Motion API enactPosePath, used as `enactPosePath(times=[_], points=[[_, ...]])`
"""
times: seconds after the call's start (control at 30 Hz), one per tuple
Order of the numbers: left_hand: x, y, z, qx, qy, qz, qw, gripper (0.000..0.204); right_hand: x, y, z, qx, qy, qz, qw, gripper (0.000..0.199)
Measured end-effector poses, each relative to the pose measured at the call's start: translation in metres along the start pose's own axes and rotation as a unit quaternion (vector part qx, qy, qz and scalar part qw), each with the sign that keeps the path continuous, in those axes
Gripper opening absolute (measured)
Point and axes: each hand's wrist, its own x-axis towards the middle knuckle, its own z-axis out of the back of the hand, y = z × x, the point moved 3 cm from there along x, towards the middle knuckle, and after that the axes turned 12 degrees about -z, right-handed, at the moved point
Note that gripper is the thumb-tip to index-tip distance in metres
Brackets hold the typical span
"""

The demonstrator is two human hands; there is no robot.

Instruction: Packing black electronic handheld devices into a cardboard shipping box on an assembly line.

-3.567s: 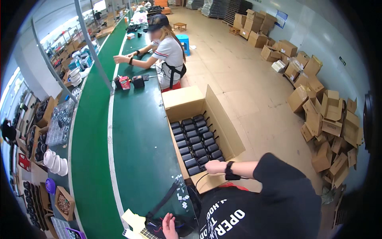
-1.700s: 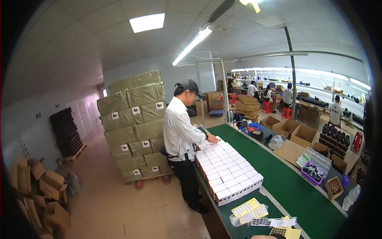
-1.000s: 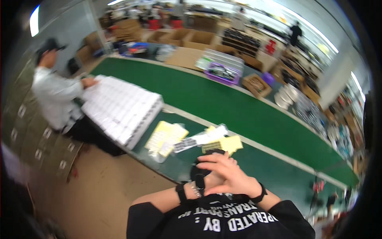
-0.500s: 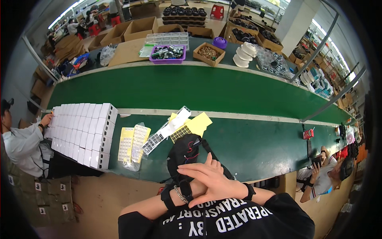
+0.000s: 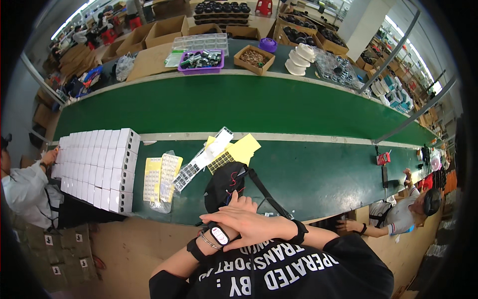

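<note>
We are laying our open right hand (image 5: 249, 224) flat over our left wrist, left hand (image 5: 239, 203) touching the bag (image 5: 224, 182); its grip is hidden, and label sheets (image 5: 160, 175) are lying untouched.

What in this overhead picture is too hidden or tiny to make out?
Head view:
- Left hand: mostly covered by the right hand crossed over it.
- Black bag: near side hidden behind the hands.
- Sticker sheets: markings too small.
- Brown box: contents too small to tell.

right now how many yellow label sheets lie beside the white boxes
2: one yellow sheet nearest the white boxes, a second sheet overlapping its right edge; more may lie beneath.
</note>
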Motion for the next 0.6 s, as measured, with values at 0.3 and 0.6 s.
enactPosePath(times=[0.3,0.6], points=[[0.000,-0.007,0.004,-0.064,-0.041,-0.052,0.996,0.035,-0.017,-0.019,0.003,0.017,-0.030,-0.047,0.998,0.073],[0.003,-0.001,0.003,-0.109,-0.100,-0.084,0.985,0.031,-0.033,-0.002,0.012,-0.115,-0.115,0.004,0.987,0.050]])
